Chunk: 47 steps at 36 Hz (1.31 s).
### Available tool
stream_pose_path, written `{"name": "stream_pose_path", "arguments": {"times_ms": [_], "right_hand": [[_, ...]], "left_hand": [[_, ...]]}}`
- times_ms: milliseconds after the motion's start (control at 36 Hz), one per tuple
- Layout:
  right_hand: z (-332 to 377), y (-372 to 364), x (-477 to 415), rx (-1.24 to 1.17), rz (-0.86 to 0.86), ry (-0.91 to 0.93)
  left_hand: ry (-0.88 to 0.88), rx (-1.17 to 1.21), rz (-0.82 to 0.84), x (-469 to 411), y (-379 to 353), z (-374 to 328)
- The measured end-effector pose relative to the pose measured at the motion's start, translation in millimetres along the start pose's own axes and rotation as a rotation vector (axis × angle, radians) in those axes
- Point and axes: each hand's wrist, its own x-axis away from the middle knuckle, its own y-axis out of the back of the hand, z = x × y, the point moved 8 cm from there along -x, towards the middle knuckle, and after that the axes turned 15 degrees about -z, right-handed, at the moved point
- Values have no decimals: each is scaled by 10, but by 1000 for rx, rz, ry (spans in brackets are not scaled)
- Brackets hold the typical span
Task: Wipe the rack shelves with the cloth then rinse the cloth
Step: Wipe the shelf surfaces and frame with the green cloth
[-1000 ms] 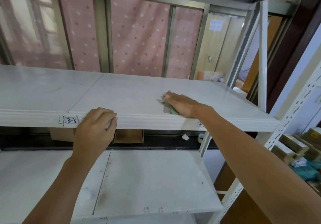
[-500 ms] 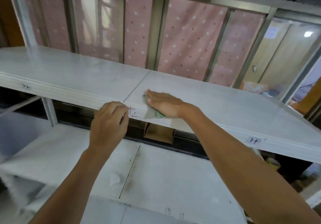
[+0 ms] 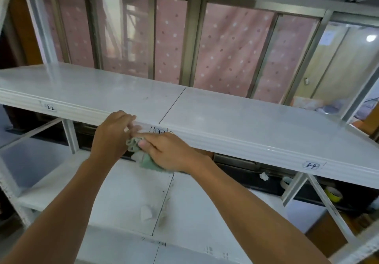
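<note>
Green cloth (image 3: 144,158), bunched up, sits dead centre of frame, and I've got it in my right hand (image 3: 166,152): thumb clamped over the folded top, fingers wrapped round the rest, a flap hanging out below the palm. It's held just under the front lip of the upper shelf (image 3: 246,118), in front of the edge rather than on the white board.

My left hand (image 3: 111,135) is right beside it, knuckles up against that same lip, fingers curled in toward the cloth. I cannot tell whether they're hooked on the edge, pinching the fabric or holding nothing; the fingertips are blurred.

Writing along the front lip: a handwritten label "3-2" (image 3: 50,107) at left of frame and "3-4" (image 3: 311,165) at lower right. A third label (image 3: 161,131) sits just above my right hand, and I can read only a "3-" before my fingers cover it.

Below, the lower shelf (image 3: 114,194) carries a crumpled white wad of paper (image 3: 146,212) near its centre seam. At right of frame, under the upper shelf, a yellow tape roll (image 3: 333,194). Behind the rack, across the top of frame, a pink curtain (image 3: 231,48) with pale and dark dots hangs behind a metal window frame.
</note>
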Motion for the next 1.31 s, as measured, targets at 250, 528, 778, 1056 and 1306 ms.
{"name": "stream_pose_path", "arguments": {"times_ms": [250,528,778,1056,1306], "right_hand": [[-210,465,466,-83,-30,-208],[-276,-512,1084,95,34,-211],[-218,40,741,-43,-253,-207],[-384,1034,122,0,-714,-284],[-862,1183,-527,155,-659,-618]], "left_hand": [[140,36,91,-26,-26,24],[115,-65,317,-143,-59,-29],[131,-47,201,-290,5,-59],[106,47,145,-341,52,12],[95,25,187,-542,107,263]]}}
